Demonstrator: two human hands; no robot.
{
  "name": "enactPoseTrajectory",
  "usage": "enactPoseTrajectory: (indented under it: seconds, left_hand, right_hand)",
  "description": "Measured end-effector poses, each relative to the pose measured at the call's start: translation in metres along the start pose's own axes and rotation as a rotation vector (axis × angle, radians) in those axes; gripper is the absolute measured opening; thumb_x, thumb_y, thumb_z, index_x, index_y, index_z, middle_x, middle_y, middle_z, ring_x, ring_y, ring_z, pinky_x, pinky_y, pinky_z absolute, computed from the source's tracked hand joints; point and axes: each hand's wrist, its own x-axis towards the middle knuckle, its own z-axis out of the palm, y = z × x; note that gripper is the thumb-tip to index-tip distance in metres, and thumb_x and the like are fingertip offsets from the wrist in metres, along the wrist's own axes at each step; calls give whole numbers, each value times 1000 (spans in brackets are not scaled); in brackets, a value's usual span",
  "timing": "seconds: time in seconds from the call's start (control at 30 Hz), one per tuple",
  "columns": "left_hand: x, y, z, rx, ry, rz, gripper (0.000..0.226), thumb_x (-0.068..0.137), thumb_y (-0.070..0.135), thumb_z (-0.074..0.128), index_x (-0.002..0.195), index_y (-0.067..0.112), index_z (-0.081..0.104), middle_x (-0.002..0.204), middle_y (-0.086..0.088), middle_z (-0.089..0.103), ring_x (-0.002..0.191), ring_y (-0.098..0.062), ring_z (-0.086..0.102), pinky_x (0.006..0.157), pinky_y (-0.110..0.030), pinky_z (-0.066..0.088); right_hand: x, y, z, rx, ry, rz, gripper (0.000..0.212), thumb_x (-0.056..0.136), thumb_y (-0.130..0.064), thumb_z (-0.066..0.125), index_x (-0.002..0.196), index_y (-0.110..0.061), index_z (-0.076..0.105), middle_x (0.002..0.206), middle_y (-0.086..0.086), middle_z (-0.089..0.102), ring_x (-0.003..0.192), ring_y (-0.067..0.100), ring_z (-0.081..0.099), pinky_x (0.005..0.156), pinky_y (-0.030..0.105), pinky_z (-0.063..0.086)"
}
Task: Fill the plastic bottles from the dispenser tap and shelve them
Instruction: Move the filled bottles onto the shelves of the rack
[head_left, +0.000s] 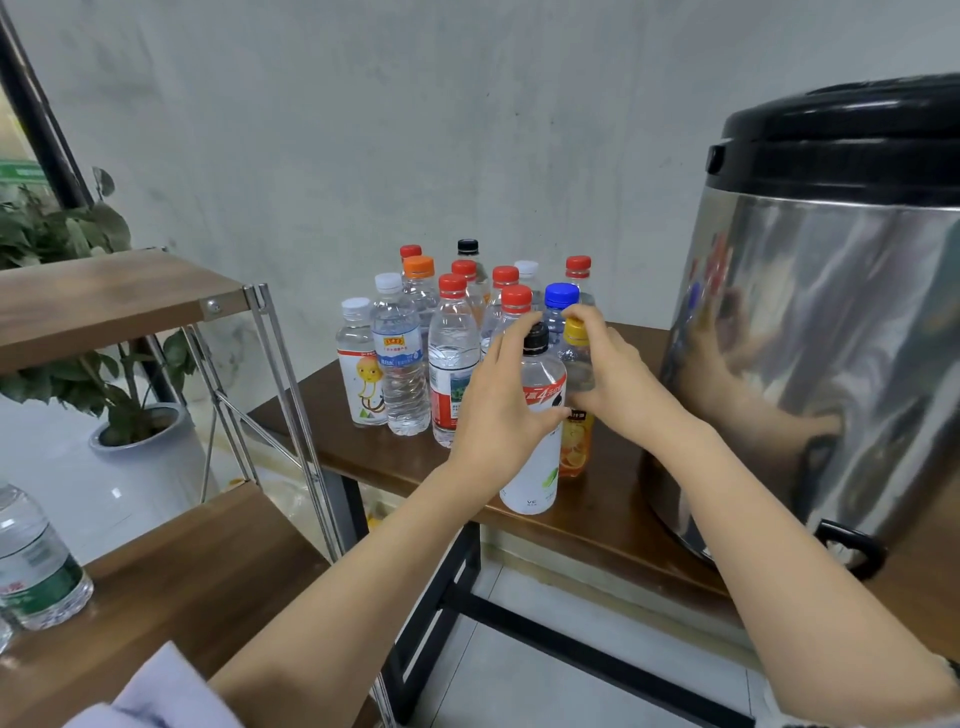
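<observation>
Black-capped bottle stands near front edge of counter. Left hand wrapped round its upper body. Right hand curled round yellow-capped bottle just behind. We judge both light, thin-walled, crushable, smooth. We would grip mid-body, gently.

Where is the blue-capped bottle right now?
In the head view, the blue-capped bottle stands on the table at the cluster's right side, just behind the yellow-capped bottle, left of the steel dispenser.
</observation>
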Motion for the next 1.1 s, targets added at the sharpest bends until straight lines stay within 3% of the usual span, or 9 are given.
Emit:
enactPoseTrajectory:
  seconds: [0.1,0.2,0.33,0.47,0.7,0.83,0.97,1.1]
  left_hand:
    - [-7,-1,-3,-40,37,-23,93,74,15,86,149,26,32,148,9,42,127,3,38,104,-18,37]
    - [-18,-3,-9,-44,71,-25,94,73,18,87,149,28,33,148,11,42,132,0,38,106,-17,34]
    - [-37,-4,-27,-35,95,-29,93,72,19,88,146,33,34,142,19,44,124,9,36,101,-11,32]
    - [-60,-6,-57,2,138,-40,94,70,19,89,146,31,36,144,15,45,131,-2,41,109,-24,38]
    - [-101,-17,-118,58,202,-36,93,67,15,90,144,28,40,138,13,52,126,-5,49,105,-36,47]
    - [-124,-32,-153,105,266,-54,95,65,13,91,141,35,38,131,20,50,120,6,47,104,-26,45]
    - [-145,-55,-189,183,344,-110,93,65,14,91,143,25,41,138,10,52,125,-5,49,104,-27,46]
    - [-165,-79,-223,230,407,-182,91,67,13,90,142,28,41,137,14,52,122,-1,48,99,-18,43]
  right_hand:
    - [-10,-5,3,-41,41,-22,93,79,-13,82,146,-35,22,141,6,44,120,25,54,95,37,52]
    - [-23,-11,9,-104,69,-51,91,80,-14,80,147,-37,22,142,5,43,120,25,55,94,38,53]
    - [-41,-29,13,-142,107,-119,90,81,-11,78,150,-35,25,140,4,44,119,24,55,95,41,52]
    - [-60,-58,12,-150,130,-178,88,82,-12,77,150,-33,26,138,3,46,116,21,55,93,37,52]
    - [-86,-117,33,-69,58,-291,90,82,-16,78,151,-37,25,143,-1,45,121,15,53,97,30,48]
    - [-86,-148,65,19,-23,-340,91,82,-17,79,151,-38,24,146,-3,42,127,14,48,101,31,47]
    - [-80,-177,108,51,-94,-408,89,83,-16,78,150,-38,23,141,-3,44,121,11,50,94,24,45]
    - [-73,-202,155,111,-166,-458,89,83,-15,78,149,-38,23,135,-2,45,117,14,53,95,30,50]
